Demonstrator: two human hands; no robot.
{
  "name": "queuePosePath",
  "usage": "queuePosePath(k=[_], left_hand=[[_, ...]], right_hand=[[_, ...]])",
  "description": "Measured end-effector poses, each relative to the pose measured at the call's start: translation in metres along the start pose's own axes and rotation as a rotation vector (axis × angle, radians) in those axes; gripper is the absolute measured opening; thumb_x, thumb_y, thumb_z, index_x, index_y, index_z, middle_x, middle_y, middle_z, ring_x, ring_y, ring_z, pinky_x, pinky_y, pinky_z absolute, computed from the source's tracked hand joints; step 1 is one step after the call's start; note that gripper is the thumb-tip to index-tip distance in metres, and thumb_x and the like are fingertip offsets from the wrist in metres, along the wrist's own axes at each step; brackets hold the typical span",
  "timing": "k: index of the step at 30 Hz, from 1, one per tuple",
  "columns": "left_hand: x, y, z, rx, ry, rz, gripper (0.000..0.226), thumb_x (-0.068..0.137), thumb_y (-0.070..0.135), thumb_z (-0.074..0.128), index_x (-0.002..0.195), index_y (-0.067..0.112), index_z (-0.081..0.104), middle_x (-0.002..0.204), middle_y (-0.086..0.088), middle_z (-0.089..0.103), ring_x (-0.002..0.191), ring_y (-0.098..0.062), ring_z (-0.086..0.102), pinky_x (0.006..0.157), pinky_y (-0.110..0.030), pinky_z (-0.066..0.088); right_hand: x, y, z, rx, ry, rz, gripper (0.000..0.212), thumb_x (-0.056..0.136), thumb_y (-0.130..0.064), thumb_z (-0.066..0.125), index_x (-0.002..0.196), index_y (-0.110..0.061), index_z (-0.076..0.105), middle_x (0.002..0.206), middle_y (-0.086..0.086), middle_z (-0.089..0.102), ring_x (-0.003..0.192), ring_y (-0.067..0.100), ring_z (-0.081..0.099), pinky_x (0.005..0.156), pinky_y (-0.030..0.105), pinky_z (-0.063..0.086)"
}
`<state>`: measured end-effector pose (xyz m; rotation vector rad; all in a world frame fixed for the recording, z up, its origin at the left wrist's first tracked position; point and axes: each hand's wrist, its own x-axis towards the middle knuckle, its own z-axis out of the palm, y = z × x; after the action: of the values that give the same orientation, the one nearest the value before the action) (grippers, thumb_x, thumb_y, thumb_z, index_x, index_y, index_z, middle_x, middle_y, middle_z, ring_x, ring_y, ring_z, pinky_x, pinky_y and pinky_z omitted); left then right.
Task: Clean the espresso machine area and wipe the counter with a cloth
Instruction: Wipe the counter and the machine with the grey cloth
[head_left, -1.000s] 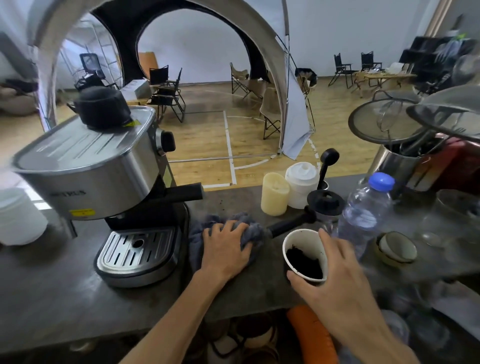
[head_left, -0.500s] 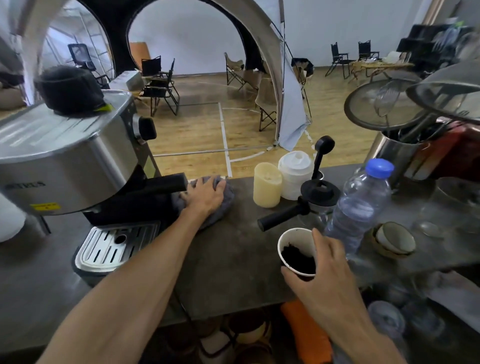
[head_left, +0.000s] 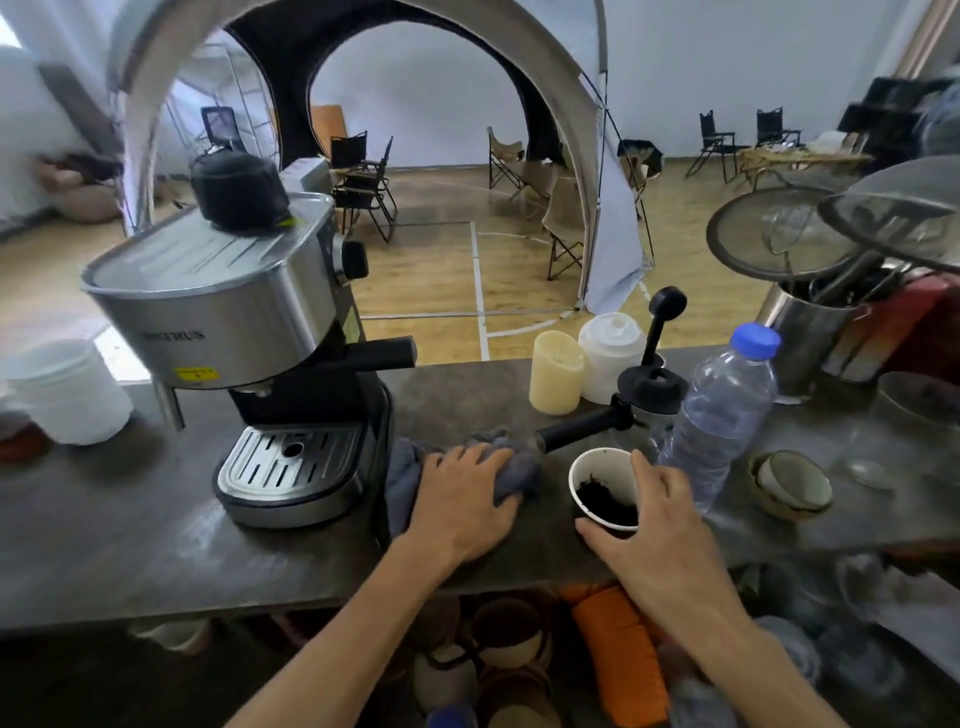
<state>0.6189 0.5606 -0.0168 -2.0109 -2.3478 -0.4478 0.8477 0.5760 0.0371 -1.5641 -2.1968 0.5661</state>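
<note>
wiping counter (head_left: 156, 540) beside espresso machine (head_left: 249, 332).
my left hand (head_left: 462, 499) presses flat, fingers spread, on the grey cloth (head_left: 405, 478); my right hand (head_left: 654, 540) is curled round the paper cup (head_left: 597, 467) of grounds.

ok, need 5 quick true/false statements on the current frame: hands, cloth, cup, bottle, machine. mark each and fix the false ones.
1. The left hand presses flat on the grey cloth. True.
2. The cloth lies left of the espresso machine. False: it lies on the counter just right of the machine's base.
3. The right hand grips a paper cup holding dark grounds. True.
4. The water bottle has a red cap. False: the cap is blue.
5. The paper cup stands on the drip tray. False: the cup is off to the tray's right, in the right hand.
</note>
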Motion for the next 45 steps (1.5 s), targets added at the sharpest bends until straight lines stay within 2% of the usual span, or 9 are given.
queuePosePath(k=[4,9,13,17,20,24,28,40,45], left_hand=[[-0.008,0.005,0.007,0.039,0.081,-0.051,0.048,0.09,0.046,0.044,0.136,0.038,0.037,0.143,0.007,0.047,0.125,-0.02,0.047,0.104,-0.045,0.038],[0.06,-0.015,0.003,0.052,0.033,-0.275,0.048,0.097,0.032,0.043,0.144,0.031,0.034,0.149,-0.004,0.037,0.136,-0.033,0.032,0.114,-0.056,0.022],[0.119,-0.046,0.0,0.136,0.076,-0.418,0.041,0.096,0.028,0.048,0.136,0.02,0.041,0.14,-0.012,0.043,0.123,-0.034,0.044,0.104,-0.046,0.034],[0.156,-0.052,-0.002,0.036,0.073,-0.692,0.041,0.095,0.014,0.053,0.135,0.012,0.042,0.14,-0.018,0.037,0.122,-0.036,0.044,0.101,-0.047,0.034],[0.169,-0.052,-0.006,-0.017,0.016,-0.781,0.045,0.093,0.012,0.053,0.136,0.009,0.041,0.14,-0.021,0.037,0.125,-0.038,0.04,0.101,-0.05,0.034],[0.138,-0.043,-0.001,0.101,0.006,-0.476,0.032,0.097,0.026,0.046,0.127,0.014,0.048,0.13,-0.018,0.05,0.116,-0.038,0.051,0.096,-0.048,0.039],[0.085,-0.026,-0.005,0.079,0.055,-0.232,0.029,0.096,0.028,0.047,0.123,0.02,0.051,0.122,-0.013,0.057,0.107,-0.034,0.056,0.09,-0.044,0.043],[-0.068,0.024,-0.017,-0.054,0.059,0.055,0.046,0.09,0.034,0.053,0.135,0.028,0.053,0.133,0.005,0.058,0.117,-0.015,0.055,0.1,-0.029,0.041],[-0.111,0.043,-0.047,-0.29,-0.029,0.194,0.045,0.083,0.019,0.056,0.127,0.028,0.062,0.127,0.011,0.061,0.115,-0.007,0.057,0.099,-0.028,0.042]], right_hand=[[0.002,-0.002,-0.002,0.001,-0.001,0.008,0.094,0.078,-0.055,0.074,0.152,-0.023,0.026,0.136,-0.003,0.036,0.119,0.018,0.05,0.091,0.029,0.045],[0.002,0.0,-0.001,0.015,-0.006,0.021,0.096,0.077,-0.056,0.074,0.153,-0.027,0.024,0.133,-0.008,0.034,0.118,0.014,0.049,0.09,0.027,0.045],[0.004,0.0,0.002,0.028,-0.015,0.036,0.098,0.076,-0.057,0.073,0.154,-0.032,0.02,0.135,-0.013,0.031,0.117,0.008,0.046,0.081,0.018,0.034],[0.007,0.0,0.003,0.049,0.002,0.058,0.099,0.073,-0.057,0.075,0.154,-0.032,0.024,0.138,-0.014,0.033,0.118,0.007,0.048,0.079,0.017,0.031],[0.007,0.002,0.003,0.065,0.011,0.041,0.099,0.072,-0.058,0.075,0.153,-0.033,0.024,0.132,-0.016,0.032,0.104,0.0,0.04,0.081,0.017,0.031],[0.005,0.006,0.004,0.05,0.004,0.003,0.097,0.075,-0.059,0.072,0.152,-0.033,0.021,0.123,-0.019,0.026,0.103,0.001,0.038,0.081,0.017,0.033],[0.007,0.007,0.001,0.039,-0.017,-0.017,0.097,0.075,-0.055,0.075,0.154,-0.027,0.025,0.135,-0.011,0.035,0.116,0.014,0.051,0.086,0.026,0.043],[0.008,0.01,-0.011,0.149,-0.033,-0.045,0.093,0.075,-0.045,0.08,0.151,-0.02,0.034,0.14,0.001,0.043,0.127,0.02,0.046,0.098,0.032,0.039],[0.019,-0.011,-0.029,0.234,0.011,-0.069,0.07,0.068,-0.042,0.084,0.129,-0.02,0.057,0.115,-0.001,0.057,0.104,0.017,0.052,0.086,0.029,0.04]])
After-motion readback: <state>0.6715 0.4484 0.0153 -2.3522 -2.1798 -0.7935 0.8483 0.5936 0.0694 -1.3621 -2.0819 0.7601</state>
